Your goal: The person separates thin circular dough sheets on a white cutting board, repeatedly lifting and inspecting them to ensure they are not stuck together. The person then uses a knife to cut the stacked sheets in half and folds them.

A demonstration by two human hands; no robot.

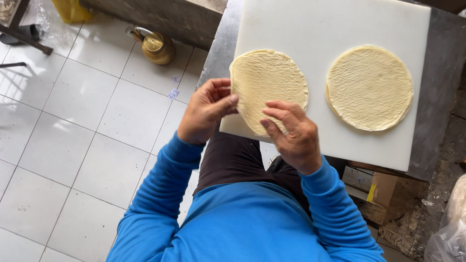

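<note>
Two round, flat, pale yellow dough sheets lie on a white cutting board (340, 24). My left hand (206, 110) pinches the left edge of the nearer dough sheet (269, 80) with thumb and fingers. My right hand (291, 133) rests its fingers on the lower edge of that same sheet, near the board's front edge. The second dough sheet (369, 87) lies untouched to the right. Both arms wear blue sleeves.
The board sits on a grey metal table (444, 63). A brass kettle (155, 46) stands on the white tiled floor at the left. A cardboard box (371, 187) sits under the table, and a plastic bag (451, 228) is at the lower right.
</note>
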